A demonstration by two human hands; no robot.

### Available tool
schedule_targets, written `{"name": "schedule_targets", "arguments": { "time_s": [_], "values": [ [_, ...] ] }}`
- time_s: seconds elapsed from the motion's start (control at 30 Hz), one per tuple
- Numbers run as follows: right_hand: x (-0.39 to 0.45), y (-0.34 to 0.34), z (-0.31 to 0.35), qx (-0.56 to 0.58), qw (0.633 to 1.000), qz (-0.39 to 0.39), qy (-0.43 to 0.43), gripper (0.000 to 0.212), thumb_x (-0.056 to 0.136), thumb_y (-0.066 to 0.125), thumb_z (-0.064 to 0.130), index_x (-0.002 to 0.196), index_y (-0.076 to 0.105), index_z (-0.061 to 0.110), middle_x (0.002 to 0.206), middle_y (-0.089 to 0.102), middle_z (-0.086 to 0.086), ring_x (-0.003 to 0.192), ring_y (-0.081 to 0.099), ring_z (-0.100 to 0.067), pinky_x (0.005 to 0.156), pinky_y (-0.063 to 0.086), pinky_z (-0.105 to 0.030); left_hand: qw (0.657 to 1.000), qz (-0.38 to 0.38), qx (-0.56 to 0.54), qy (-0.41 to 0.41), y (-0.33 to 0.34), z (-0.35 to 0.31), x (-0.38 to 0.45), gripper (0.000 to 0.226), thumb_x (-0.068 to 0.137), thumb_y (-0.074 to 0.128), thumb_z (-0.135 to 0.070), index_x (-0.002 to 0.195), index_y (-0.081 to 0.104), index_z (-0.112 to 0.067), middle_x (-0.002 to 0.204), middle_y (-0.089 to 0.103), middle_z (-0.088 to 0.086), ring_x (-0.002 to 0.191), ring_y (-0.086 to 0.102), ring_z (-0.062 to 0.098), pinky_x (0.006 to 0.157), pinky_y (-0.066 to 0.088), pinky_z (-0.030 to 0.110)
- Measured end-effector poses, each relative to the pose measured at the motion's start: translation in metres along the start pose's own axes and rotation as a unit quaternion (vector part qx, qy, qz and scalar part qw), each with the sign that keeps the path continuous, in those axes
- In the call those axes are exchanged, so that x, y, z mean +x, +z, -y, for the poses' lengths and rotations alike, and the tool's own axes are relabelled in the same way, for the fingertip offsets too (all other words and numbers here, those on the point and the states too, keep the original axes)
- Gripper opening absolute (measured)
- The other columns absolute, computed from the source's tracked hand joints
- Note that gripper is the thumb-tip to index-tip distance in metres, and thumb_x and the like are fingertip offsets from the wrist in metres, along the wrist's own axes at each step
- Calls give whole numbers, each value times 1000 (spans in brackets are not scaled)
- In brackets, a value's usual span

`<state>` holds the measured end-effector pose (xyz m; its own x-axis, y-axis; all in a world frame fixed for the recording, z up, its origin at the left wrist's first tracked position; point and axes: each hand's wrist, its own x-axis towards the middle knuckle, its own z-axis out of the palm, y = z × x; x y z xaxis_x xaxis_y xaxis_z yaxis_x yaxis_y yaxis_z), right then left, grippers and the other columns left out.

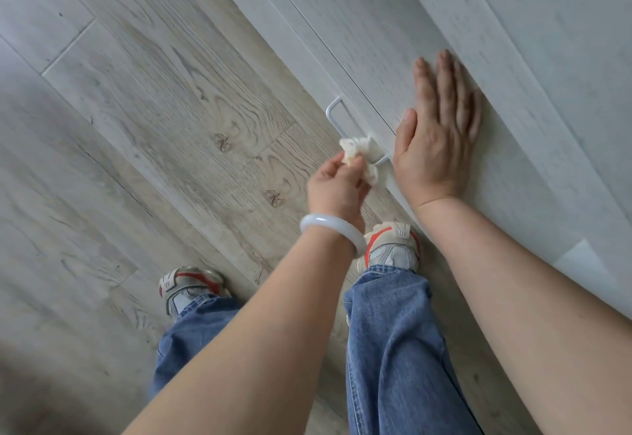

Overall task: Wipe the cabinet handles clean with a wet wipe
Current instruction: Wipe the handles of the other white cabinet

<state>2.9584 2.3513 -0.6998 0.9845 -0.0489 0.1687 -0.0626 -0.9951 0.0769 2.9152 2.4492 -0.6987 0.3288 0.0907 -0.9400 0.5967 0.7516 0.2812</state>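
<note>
One white bar handle [345,123] in view, wipe in progress | left hand [337,185] pinches crumpled wet wipe [362,154] around its near end | right hand [437,127] flat, fingers straight, bracing cabinet front [513,68] | far end uncovered; other handles unseen.

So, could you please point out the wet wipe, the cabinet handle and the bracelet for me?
wet wipe [366,149]: head view, on the crumpled middle.
cabinet handle [333,114]: head view, on the bare bar near its far end.
bracelet [330,230]: head view, on the band's top.

Left hand [337,188] pinching wipe [364,156] on handle [337,116], right hand [436,133] flat on cabinet [513,58]
</note>
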Motion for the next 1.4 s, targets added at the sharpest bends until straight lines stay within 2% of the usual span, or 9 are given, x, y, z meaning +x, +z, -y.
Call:
{"name": "schedule_targets", "arguments": {
  "time_s": [0.2,0.33,0.5,0.63,0.7,0.87,1.07,1.27,1.4],
  "values": [
    [-2,3,0,2,1000,-21,-20,20,77,63,11,90,72,-2,89,71,-24,79,70,-36,83,33,-35,990,-39,128,33,2,-1,7,17,85,70,1,98,62,-5,96,66,16,89,68,28,73,61,32],
    [-2,5,0,26,998,-49,-19,24,78,63,11,96,72,-3,95,71,-24,86,70,-38,94,27,-29,981,-79,164,73,0,-11,17,17,82,76,-6,94,65,-12,85,67,6,81,69,23,85,58,42],
    [-3,8,-2,6,999,-49,-18,19,78,67,12,91,71,0,92,71,-22,83,70,-36,85,33,-34,994,-23,101,-38,16,7,-3,12,86,67,6,97,67,1,80,69,10,71,68,19,66,61,27],
    [-2,5,-1,26,996,-80,-27,12,74,65,8,78,70,-2,77,69,-22,68,68,-35,75,32,-36,994,-30,108,-16,9,-17,6,12,85,69,6,93,65,-2,81,68,10,74,67,21,61,60,25],
    [-2,5,0,42,995,-88,-31,9,71,68,5,75,69,-3,73,68,-23,64,67,-35,71,31,-37,992,-51,113,30,5,-38,13,21,83,70,5,102,64,-2,83,68,9,76,67,21,66,60,26],
    [-6,6,-2,43,997,-65,-16,14,81,60,8,78,68,-3,77,67,-24,69,66,-34,72,28,-37,978,-63,179,90,8,-57,17,21,84,72,0,80,62,-19,83,67,5,84,67,24,91,56,46],
    [-4,10,-3,28,992,-118,-39,22,82,56,12,91,70,-4,90,70,-25,81,70,-38,85,31,-36,983,-22,184,1,5,-17,4,37,84,71,1,120,61,-2,106,71,14,86,70,25,90,57,44],
    [-5,10,-4,52,989,-128,-51,15,80,65,9,91,68,0,93,69,-23,85,68,-35,92,24,-29,984,-37,156,75,8,-70,13,38,82,60,18,97,62,-17,96,67,8,88,67,25,88,58,40],
    [-5,8,-6,50,989,-127,-54,10,80,65,8,86,67,0,87,68,-23,80,67,-36,84,31,-35,995,2,98,15,9,-81,5,10,95,59,-14,94,64,-6,116,68,22,88,68,31,82,58,43]
  ]
}}
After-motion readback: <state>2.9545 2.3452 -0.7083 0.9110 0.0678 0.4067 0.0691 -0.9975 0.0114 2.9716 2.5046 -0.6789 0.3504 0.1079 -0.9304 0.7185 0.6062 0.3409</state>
